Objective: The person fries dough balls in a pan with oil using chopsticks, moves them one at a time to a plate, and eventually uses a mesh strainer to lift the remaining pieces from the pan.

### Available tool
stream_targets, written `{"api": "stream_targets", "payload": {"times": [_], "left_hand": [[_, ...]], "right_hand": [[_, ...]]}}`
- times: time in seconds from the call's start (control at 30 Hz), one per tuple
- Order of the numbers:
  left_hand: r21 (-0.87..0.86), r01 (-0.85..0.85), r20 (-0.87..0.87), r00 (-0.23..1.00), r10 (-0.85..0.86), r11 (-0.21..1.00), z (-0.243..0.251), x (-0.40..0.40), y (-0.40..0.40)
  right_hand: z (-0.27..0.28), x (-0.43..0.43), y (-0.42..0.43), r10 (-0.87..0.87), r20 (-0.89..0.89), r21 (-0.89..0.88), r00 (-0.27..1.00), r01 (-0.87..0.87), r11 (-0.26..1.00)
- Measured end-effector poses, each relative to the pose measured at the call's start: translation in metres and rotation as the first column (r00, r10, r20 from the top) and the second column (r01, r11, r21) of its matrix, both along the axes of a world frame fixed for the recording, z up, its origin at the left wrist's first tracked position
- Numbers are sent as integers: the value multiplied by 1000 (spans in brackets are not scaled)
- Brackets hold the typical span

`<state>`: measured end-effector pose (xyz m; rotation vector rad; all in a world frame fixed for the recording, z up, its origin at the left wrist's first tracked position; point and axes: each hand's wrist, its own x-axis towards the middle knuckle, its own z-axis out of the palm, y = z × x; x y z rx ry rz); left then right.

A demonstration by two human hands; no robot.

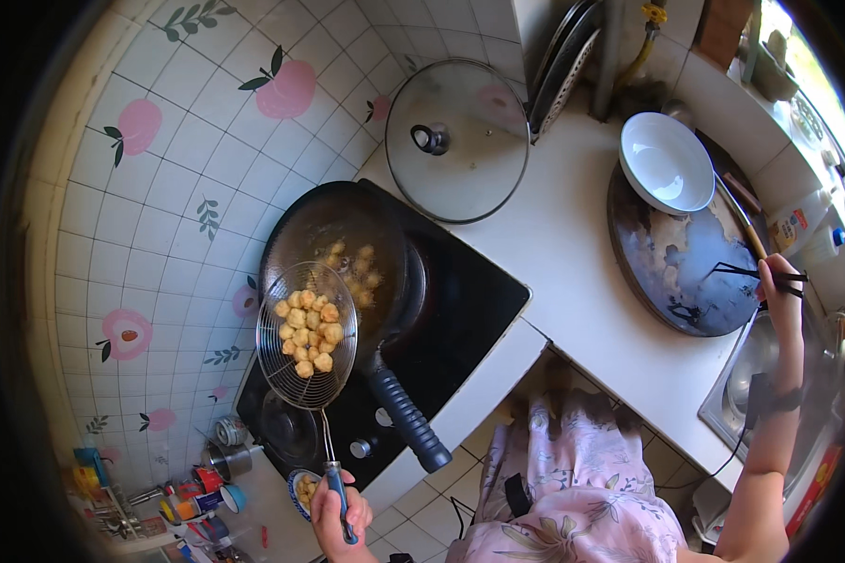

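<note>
My left hand (341, 512) grips the blue handle of a wire skimmer (311, 395), which holds many golden fried balls (311, 318) above the near side of a wok (289, 232). More balls (362, 274) lie in the oil inside the wok. Its black ridged handle (405, 408) points toward me. At the right, my right hand (778, 278) is closed around dark chopsticks (739, 269) and lies at the end of a long wooden handle (746, 229); whether it holds that too, I cannot tell. Beneath them is a round, dark-stained board (683, 281), with a white bowl (667, 163) on its far part.
The wok sits on a black cooktop (465, 295). A glass lid (458, 141) leans behind it near the tiled wall. A bowl of pale pieces (303, 489) stands beside my left hand. A metal sink (746, 380) is at the right, and small containers (204, 500) crowd the lower left.
</note>
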<state>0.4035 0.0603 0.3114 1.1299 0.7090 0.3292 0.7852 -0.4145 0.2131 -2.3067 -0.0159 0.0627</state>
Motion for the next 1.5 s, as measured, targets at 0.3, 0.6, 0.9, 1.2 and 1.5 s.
{"api": "stream_targets", "payload": {"times": [0.3, 0.6, 0.9, 1.2, 1.5], "left_hand": [[-49, 48, -44, 998, -50, 998, 16, -20, 60], [-18, 137, -78, 987, -138, 990, 12, -25, 96], [7, 217, -88, 973, -216, 976, 11, -35, 113], [57, 198, -246, 953, -179, 978, 17, -26, 113], [14, 151, -296, 945, -140, 988, 13, -14, 114]], "right_hand": [[95, -64, 230, 381, 272, 611, 884, -464, 641], [75, -62, 372, 756, 467, 112, 458, -879, 463], [51, -51, 431, 854, 467, 44, 229, -971, 237], [51, -46, 451, 880, 430, -43, 203, -969, 245], [47, -44, 456, 859, 468, -9, 207, -971, 239]]}}
